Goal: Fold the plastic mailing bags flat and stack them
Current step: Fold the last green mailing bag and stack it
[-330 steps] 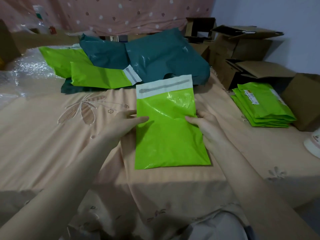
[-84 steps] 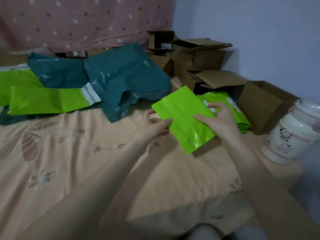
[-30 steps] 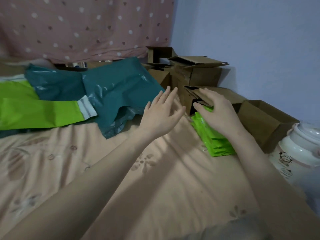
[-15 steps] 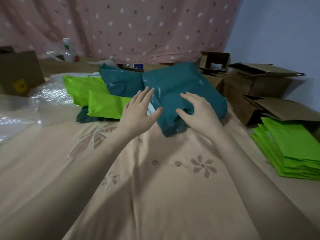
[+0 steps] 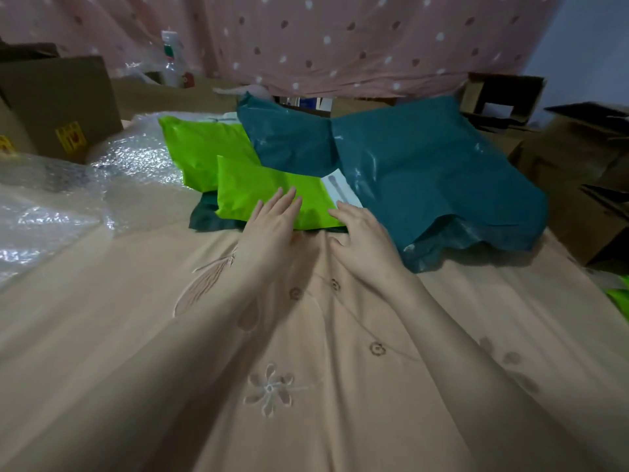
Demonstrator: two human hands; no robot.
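Big peach bedspread (image 5: 306,386) with stitched flowers fills most of the view, and both bare forearms run up across it from the bottom corners toward the pile at the far side. Behind that pile hangs a pink dotted curtain (image 5: 340,39), with cardboard boxes (image 5: 58,100) on the left and more on the right, plus a sheet of bubble wrap (image 5: 68,192) spread over the left of the bed.

The large teal mailing bags (image 5: 425,172) lie crumpled right of centre, partly draped over the green ones. The nearest lime green mailing bag (image 5: 269,189) lies flat with its long axis running left to right, its white sealing flap (image 5: 340,189) pointing right and tucked against the teal plastic. A second green bag (image 5: 200,148) sits behind it, angled off to the back left.

The left hand (image 5: 272,223) is palm down, fingers straight and together, tips resting on the near edge of that front green bag. The right hand (image 5: 364,236) is also flat and relaxed, fingertips at the bag's near right corner by the flap, gripping nothing.
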